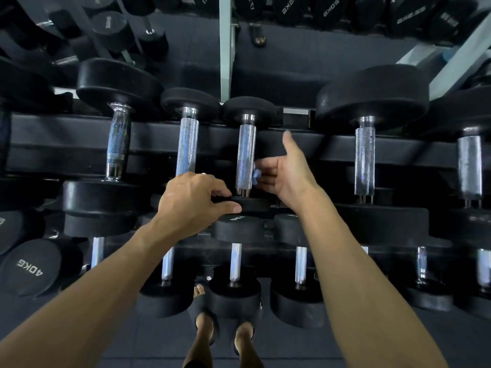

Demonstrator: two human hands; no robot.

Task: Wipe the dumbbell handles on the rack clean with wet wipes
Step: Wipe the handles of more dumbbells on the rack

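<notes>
A small black dumbbell with a knurled chrome handle lies on the middle shelf of the black rack. My left hand grips its near rubber head, thumb below and fingers on top. My right hand is at the right side of the handle, fingers curled round a small blue-white wet wipe pressed against the lower part of the chrome. The thumb points up and away. Most of the wipe is hidden inside the fingers.
Larger dumbbells flank it: chrome handles at the left and at the right. A lower shelf holds more dumbbells. A 40KG head sits at the lower left. A pale upright post rises behind. My feet in sandals stand on dark floor tiles.
</notes>
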